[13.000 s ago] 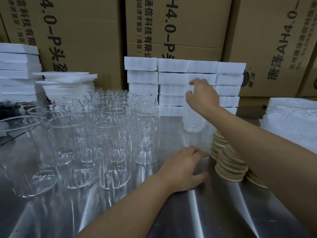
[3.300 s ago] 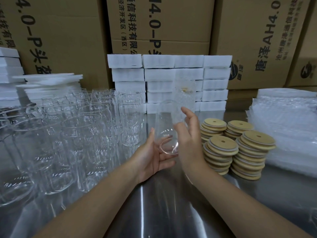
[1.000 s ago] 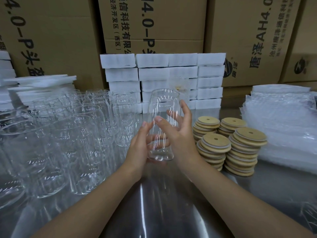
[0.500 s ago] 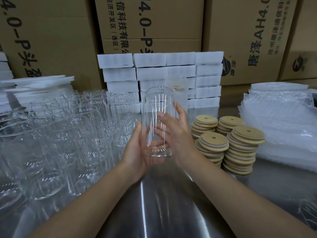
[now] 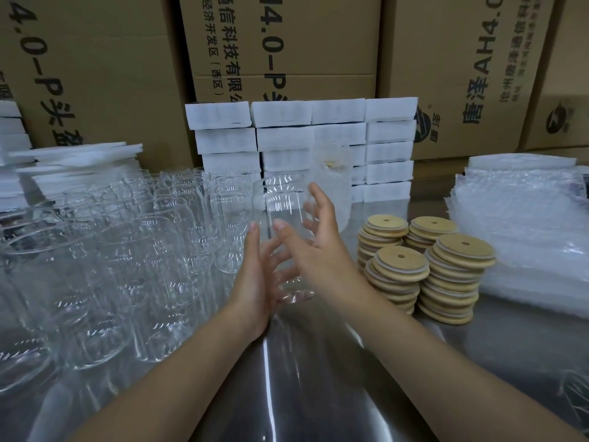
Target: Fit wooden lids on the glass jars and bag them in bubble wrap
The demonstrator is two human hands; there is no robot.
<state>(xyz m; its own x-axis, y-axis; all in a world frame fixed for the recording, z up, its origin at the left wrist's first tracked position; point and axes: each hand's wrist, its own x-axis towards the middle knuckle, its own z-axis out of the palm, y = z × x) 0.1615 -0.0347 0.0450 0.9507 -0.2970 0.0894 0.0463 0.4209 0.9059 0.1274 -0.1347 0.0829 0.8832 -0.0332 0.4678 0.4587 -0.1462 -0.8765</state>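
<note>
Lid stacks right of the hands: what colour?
Light tan wood lids, pale rim band, small centre hole. Head view shows it.

The wooden lid stacks (image 5: pixel 424 266) stand on the table (image 5: pixel 318 384). Just left of them, the left hand (image 5: pixel 255 282) and right hand (image 5: pixel 315 247) flank a single jar (image 5: pixel 283 202). Farther left stand the crowded glass jars (image 5: pixel 127 250). The bubble wrap pile (image 5: pixel 522 224) lies to the right. Foam blocks (image 5: pixel 287 135) stand behind, then cardboard boxes (image 5: pixel 302 43).

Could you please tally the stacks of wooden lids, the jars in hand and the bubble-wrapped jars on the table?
Stacks of wooden lids: 4
Jar in hand: 1
Bubble-wrapped jar: 1
Total: 6
</note>
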